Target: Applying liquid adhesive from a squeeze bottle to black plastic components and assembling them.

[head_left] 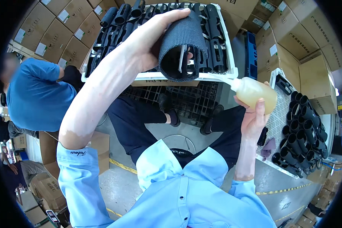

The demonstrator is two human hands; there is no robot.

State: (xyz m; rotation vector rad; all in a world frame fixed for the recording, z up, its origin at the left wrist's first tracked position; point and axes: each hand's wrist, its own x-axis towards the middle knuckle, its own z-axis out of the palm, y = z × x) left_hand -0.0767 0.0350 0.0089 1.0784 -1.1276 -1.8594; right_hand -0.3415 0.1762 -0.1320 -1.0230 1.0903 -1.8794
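Note:
My left hand (148, 47) is wrapped round a hollow tube (183, 32) with a dark, woven-looking covering, and holds it over the front of a white tray (232, 73). The tube's open end faces me; a thin, light-coloured strip and fingertips show inside it. Clasped in my right hand (253, 119) is a soft plastic squeeze bottle (256, 94) of yellowish liquid. Its pale nozzle (223, 78) points left toward the tube's open end, apart from it. Rows of black slotted tubular parts (217, 53) fill the tray behind the tube.
On my right, another white tray (279, 104) bears a heap of black tubes (302, 133) and a purple cloth (268, 147). Stacked cartons (51, 36) stand at the back left and right. A person in a blue shirt (38, 95) sits at my left, near an open carton (49, 152).

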